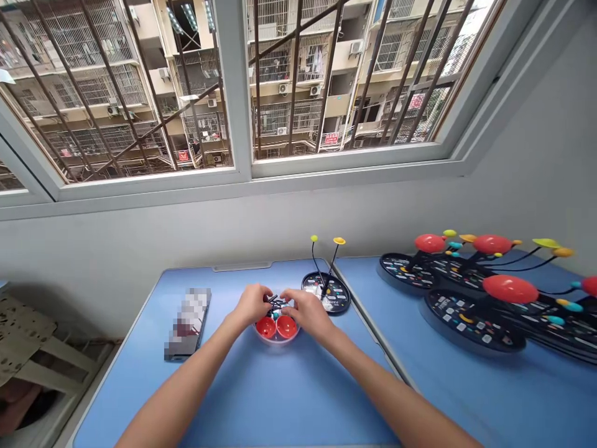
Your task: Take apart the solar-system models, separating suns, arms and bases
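Barred sliding windows [236, 87] fill twelve o'clock on my head-camera feed, apartment blocks [282, 118] behind them and a pale wall [186, 236] below. Nearer, I see a blue table [280, 404], with a second blue table [443, 392] along its three o'clock edge.

At the middle of the near table sits the task's thing, a translucent bowl [277, 344], holding two red hollow half-spheres [265, 328] at its six o'clock side and thin black stems [276, 303] at its twelve.

My left hand [253, 305] comes in from ten o'clock of the bowl, my right hand [306, 309] from two; both have fingers bent inward over the stems. I can't tell whether either pinches one.

Taking the bowl as centre, a round black base [342, 297] bearing upright stems with a yellow-green ball [314, 238] and an orange ringed planet [339, 241] stands at one o'clock, red-domed planet models [510, 289] crowd three o'clock, and a partly pixelated package [186, 346] lies at nine.
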Tool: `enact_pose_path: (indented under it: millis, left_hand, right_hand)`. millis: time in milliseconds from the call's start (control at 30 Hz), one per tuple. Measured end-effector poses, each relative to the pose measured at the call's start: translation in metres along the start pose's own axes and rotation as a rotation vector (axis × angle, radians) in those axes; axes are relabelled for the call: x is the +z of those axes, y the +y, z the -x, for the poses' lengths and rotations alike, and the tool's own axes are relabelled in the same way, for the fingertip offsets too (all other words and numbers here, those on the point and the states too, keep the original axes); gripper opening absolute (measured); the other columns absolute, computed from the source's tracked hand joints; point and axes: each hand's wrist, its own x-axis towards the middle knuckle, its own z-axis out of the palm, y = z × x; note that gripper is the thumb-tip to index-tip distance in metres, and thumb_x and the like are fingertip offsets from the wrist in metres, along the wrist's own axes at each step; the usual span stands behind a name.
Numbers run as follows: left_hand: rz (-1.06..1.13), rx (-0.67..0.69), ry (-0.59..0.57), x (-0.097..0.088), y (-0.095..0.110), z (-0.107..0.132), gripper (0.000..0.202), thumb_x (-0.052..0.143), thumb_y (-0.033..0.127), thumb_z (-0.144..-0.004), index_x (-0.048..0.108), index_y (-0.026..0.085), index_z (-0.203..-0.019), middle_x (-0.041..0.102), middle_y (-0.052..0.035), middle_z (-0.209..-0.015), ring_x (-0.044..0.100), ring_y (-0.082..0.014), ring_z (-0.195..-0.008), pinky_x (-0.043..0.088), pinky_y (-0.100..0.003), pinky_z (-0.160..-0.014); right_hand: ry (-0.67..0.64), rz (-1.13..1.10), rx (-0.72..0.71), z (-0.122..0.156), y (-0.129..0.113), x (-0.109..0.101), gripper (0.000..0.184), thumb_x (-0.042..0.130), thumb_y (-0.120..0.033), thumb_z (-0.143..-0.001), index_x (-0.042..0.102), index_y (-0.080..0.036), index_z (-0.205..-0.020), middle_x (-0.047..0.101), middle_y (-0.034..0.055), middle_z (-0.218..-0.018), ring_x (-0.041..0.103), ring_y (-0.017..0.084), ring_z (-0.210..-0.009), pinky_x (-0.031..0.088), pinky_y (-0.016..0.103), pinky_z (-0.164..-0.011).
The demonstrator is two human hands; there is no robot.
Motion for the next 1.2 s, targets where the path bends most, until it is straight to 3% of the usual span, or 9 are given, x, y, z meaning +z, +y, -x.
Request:
enact_pose_path:
  millis: [167, 300, 333, 400, 500, 600, 700, 933, 1200]
  left_hand:
    - [0.047, -0.029, 0.103, -0.005, -0.003, 0.003, 0.031, 0.049, 0.009, -0.070, 0.067, 0.014, -0.094, 0.069, -0.0074, -0.088, 0.060, -0.0159, -0.078, 0.042, -0.023, -0.072]
    - [0.124, -0.015, 0.287, 0.004, 0.017, 0.027, 0.026, 0.043, 0.012, -0.077, 0.068, 0.016, -0.085, 0.068, -0.0066, -0.086, 0.060, -0.0167, -0.080, 0.044, -0.026, -0.074]
    - [0.127, 0.031, 0.255, 0.010, 0.026, 0.035, 0.027, 0.041, 0.013, -0.078, 0.067, 0.016, -0.084, 0.068, -0.0066, -0.085, 0.060, -0.0170, -0.079, 0.044, -0.026, -0.073]
    - [0.048, 0.170, 0.084, 0.026, 0.048, 0.048, 0.026, 0.042, 0.014, -0.077, 0.067, 0.016, -0.085, 0.067, -0.0081, -0.085, 0.060, -0.0191, -0.079, 0.045, -0.028, -0.073]
    - [-0.111, 0.330, -0.084, 0.056, 0.076, 0.052, 0.027, 0.040, 0.015, -0.078, 0.064, 0.015, -0.090, 0.065, -0.0109, -0.095, 0.058, -0.0230, -0.088, 0.045, -0.033, -0.077]
    - [-0.277, 0.357, -0.081, 0.084, 0.090, 0.035, 0.035, 0.039, 0.012, -0.076, 0.055, 0.009, -0.108, 0.051, -0.0174, -0.123, 0.047, -0.0290, -0.111, 0.039, -0.041, -0.091]
    - [-0.344, 0.290, -0.072, 0.103, 0.090, 0.014, 0.047, 0.038, 0.009, -0.075, 0.042, 0.004, -0.122, 0.037, -0.0200, -0.135, 0.031, -0.0294, -0.125, 0.028, -0.044, -0.101]
    - [-0.341, 0.320, -0.060, 0.109, 0.081, -0.001, 0.042, 0.036, 0.008, -0.074, 0.049, 0.006, -0.114, 0.050, -0.0169, -0.121, 0.040, -0.0267, -0.115, 0.033, -0.039, -0.098]
    - [-0.323, 0.322, -0.062, 0.103, 0.083, -0.002, 0.036, 0.035, 0.004, -0.073, 0.054, 0.010, -0.102, 0.057, -0.0137, -0.105, 0.048, -0.0241, -0.099, 0.040, -0.034, -0.087]
  right_hand:
    - [0.043, -0.157, 0.044, 0.024, 0.007, -0.025, 0.009, 0.055, -0.025, -0.071, 0.062, -0.022, -0.076, 0.065, 0.0007, -0.076, 0.054, 0.015, -0.061, 0.041, 0.028, -0.063]
    - [0.149, -0.172, 0.226, 0.044, 0.040, -0.051, 0.014, 0.054, -0.034, -0.071, 0.061, -0.022, -0.072, 0.064, 0.0017, -0.068, 0.056, 0.018, -0.062, 0.042, 0.030, -0.062]
    - [0.183, -0.160, 0.275, 0.046, 0.050, -0.056, 0.016, 0.053, -0.035, -0.070, 0.061, -0.021, -0.073, 0.065, 0.0024, -0.069, 0.057, 0.018, -0.063, 0.042, 0.030, -0.063]
    - [0.249, -0.136, 0.342, 0.044, 0.068, -0.063, 0.019, 0.052, -0.035, -0.068, 0.060, -0.020, -0.076, 0.064, 0.0032, -0.069, 0.058, 0.019, -0.063, 0.043, 0.031, -0.063]
    - [0.284, -0.108, 0.341, 0.031, 0.084, -0.066, 0.023, 0.053, -0.032, -0.064, 0.058, -0.019, -0.081, 0.062, 0.0018, -0.066, 0.057, 0.017, -0.061, 0.044, 0.030, -0.063]
    - [0.261, -0.088, 0.299, 0.015, 0.089, -0.060, 0.025, 0.053, -0.029, -0.062, 0.057, -0.019, -0.085, 0.061, -0.0008, -0.064, 0.057, 0.016, -0.057, 0.044, 0.028, -0.061]
    - [0.253, -0.064, 0.273, 0.002, 0.089, -0.052, 0.022, 0.055, -0.026, -0.062, 0.057, -0.021, -0.083, 0.061, -0.0026, -0.062, 0.056, 0.015, -0.055, 0.043, 0.027, -0.060]
    - [0.241, -0.006, 0.259, -0.012, 0.094, -0.046, 0.003, 0.054, -0.021, -0.061, 0.052, -0.022, -0.063, 0.059, -0.0030, -0.056, 0.056, 0.015, -0.057, 0.041, 0.025, -0.058]
    - [0.232, 0.088, 0.263, -0.017, 0.089, -0.050, 0.007, 0.052, -0.017, -0.061, 0.048, -0.022, -0.057, 0.057, -0.0029, -0.054, 0.053, 0.014, -0.054, 0.037, 0.024, -0.055]
